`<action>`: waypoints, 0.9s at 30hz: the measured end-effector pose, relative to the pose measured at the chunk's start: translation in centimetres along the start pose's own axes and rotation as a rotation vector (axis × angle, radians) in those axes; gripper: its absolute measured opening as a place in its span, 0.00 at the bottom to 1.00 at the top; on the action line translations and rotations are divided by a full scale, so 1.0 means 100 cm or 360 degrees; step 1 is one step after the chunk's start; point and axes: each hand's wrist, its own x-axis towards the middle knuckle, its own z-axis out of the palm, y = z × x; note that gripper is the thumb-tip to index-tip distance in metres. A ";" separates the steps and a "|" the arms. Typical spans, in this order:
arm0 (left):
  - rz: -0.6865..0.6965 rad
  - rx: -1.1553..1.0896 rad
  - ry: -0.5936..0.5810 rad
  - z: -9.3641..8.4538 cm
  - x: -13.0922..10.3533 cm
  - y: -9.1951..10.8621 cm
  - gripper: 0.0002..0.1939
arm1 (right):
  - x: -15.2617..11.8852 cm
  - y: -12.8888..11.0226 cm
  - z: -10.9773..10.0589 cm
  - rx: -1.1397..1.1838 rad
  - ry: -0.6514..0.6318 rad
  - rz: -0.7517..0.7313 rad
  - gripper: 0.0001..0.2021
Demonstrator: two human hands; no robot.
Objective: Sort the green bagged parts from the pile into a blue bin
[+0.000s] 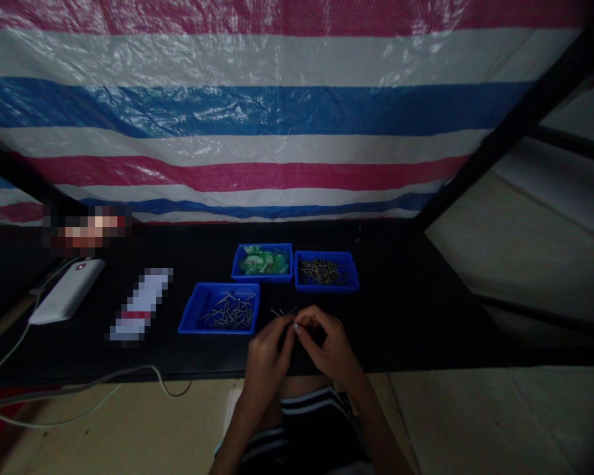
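My left hand (268, 349) and my right hand (330, 343) meet at the fingertips over the front part of the black table. Both are closed in a pinch; a tiny pale thing shows between the fingertips, too small to name. Several thin metal pins (278, 312) lie just beyond my left fingers. To the left is a blue tray (191, 316) holding loose metal pins. Behind my hands, one blue tray (262, 278) holds green and whitish small pieces, and another (327, 287) beside it holds many darker, brownish pins.
A white power strip (69, 293) with cables (103, 376) lies at the left, beside a pixelated flat object (141, 305). Striped plastic sheeting (277, 109) hangs behind the table (406, 316). Black frame bars (505, 119) slant at the right.
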 end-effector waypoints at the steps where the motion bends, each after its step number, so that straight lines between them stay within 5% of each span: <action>1: 0.0006 -0.0002 -0.0007 0.000 0.000 0.000 0.13 | 0.000 0.000 0.000 -0.0003 0.0007 -0.0005 0.04; 13: 0.0093 0.0179 0.0038 0.003 0.000 0.003 0.12 | 0.012 -0.015 0.013 -0.0051 0.0415 -0.0179 0.03; 17: 0.0188 0.0285 0.0095 0.005 -0.003 -0.006 0.10 | 0.036 -0.036 0.041 -0.0139 0.0328 -0.0226 0.06; 21: 0.0183 0.0335 0.0122 0.006 -0.006 -0.011 0.11 | 0.055 -0.053 0.056 -0.0351 -0.0010 -0.0336 0.15; 27: 0.0153 0.0187 0.0018 0.001 -0.002 0.007 0.06 | 0.036 -0.035 0.029 -0.0557 0.0264 -0.0277 0.13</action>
